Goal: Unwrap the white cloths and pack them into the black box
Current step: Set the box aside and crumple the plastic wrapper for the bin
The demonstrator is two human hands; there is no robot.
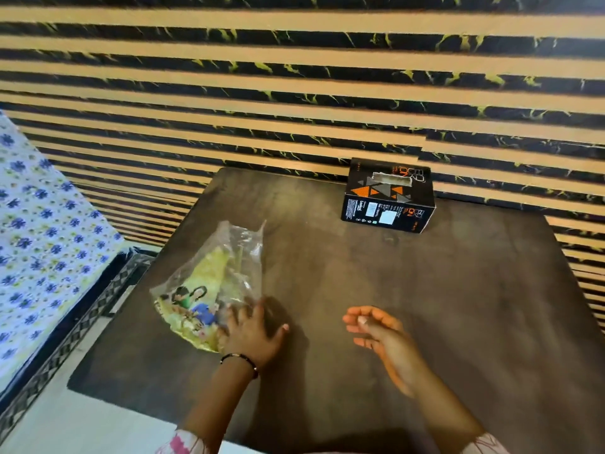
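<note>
Packet: I see a clear plastic packet (209,286) with a yellow printed insert lying flat on the dark table (393,306), at 10 o'clock from my hands; no white cloth shows through it.
Box: the black box (388,194) stands at 1 o'clock near the table's far edge, well apart from the packet, with a slot in its top face.
Left hand: my left hand (250,332) is spread flat, fingers resting on the packet's near corner, gripping nothing.
Right hand: my right hand (379,332) hovers loosely curled and empty above the table.
Handling: I judge the packet light, limp and slippery; contents soft.
Grip point: I would pinch the loose open end at 12 o'clock, pinning the near corner.
</note>
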